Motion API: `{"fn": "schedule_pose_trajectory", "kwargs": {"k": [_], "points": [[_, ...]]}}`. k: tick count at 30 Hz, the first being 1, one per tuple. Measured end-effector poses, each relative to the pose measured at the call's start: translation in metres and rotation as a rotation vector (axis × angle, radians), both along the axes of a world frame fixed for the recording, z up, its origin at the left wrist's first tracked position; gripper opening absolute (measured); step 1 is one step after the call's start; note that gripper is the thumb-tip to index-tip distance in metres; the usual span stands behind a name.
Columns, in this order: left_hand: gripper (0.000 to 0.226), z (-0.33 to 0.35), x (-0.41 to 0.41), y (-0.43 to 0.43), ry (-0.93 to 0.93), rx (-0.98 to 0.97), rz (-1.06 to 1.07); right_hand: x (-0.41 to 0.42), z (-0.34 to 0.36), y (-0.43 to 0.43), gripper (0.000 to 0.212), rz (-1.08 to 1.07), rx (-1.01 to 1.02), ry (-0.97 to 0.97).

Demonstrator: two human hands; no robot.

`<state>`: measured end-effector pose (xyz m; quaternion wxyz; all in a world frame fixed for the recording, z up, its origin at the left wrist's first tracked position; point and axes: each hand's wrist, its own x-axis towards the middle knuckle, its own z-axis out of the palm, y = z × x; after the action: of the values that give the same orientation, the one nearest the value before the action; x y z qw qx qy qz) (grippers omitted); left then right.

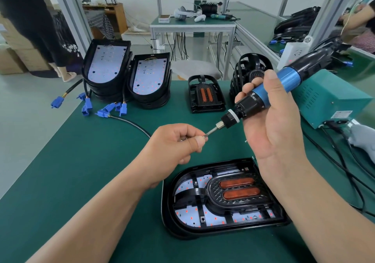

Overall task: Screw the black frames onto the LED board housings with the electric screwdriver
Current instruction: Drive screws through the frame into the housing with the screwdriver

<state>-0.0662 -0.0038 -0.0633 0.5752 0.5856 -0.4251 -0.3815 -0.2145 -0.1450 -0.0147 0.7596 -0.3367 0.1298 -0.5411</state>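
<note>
While your right hand point(269, 124) holds the electric screwdriver point(288, 80) up over the bench point(81, 161), its grip is closed round the blue-and-black barrel. Thumb lies along the top. The tool is tilted, bit point(212, 131) pointing down-left.

Your left hand point(174, 143) meets it: grip closed, thumb and forefinger pinching the tip of the bit. Whether a screw sits between the fingertips is too small to tell.

Directly below your hands, near the bench edge, one LED board housing point(203, 228) lies flat, open side up. A black frame point(233, 193) is seated inside it over the white board with red LED dots. Two orange strips sit in the frame's oval centre. Your right wrist covers the housing's upper-right corner.

Back left: a taller housing stack point(107, 67) and a shorter housing stack point(150, 80), side by side, boards showing, tipped up toward you. Their cables with blue connectors point(87, 104) trail on the bench in front.

Back centre: a single spare frame point(206, 95) flat on the bench. Just right of it is a frame stack point(250, 69), partly hidden behind your fingers and the tool.

Right edge: teal power box point(332, 100), black leads running off its front, a white glove point(363, 138) beside it.
</note>
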Motion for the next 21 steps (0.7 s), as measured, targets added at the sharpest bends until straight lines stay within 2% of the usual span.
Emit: {"fn": "schedule_pose_trajectory", "kwargs": {"k": [4,7,11,16,18,21], "points": [[0.01,0.001,-0.001,0.001,0.027,-0.021,-0.016,-0.001,0.002,0.002,0.009,0.024,-0.059,-0.021],[0.011,0.001,0.001,0.0,0.051,-0.018,-0.019,-0.001,0.002,0.001,0.009,0.013,-0.024,-0.021],[0.02,0.002,0.005,0.002,0.059,0.036,-0.049,-0.002,0.0,0.0,0.018,0.02,0.042,-0.024],[0.023,0.005,0.015,0.007,0.075,0.077,-0.109,-0.004,0.003,-0.001,0.02,0.016,0.045,-0.048],[0.023,0.007,0.019,0.01,-0.008,0.158,-0.144,-0.006,0.005,0.0,0.018,0.018,0.053,-0.06],[0.029,0.01,0.022,0.015,-0.239,0.319,-0.208,-0.01,0.008,0.003,0.017,0.029,0.065,-0.057]]}}
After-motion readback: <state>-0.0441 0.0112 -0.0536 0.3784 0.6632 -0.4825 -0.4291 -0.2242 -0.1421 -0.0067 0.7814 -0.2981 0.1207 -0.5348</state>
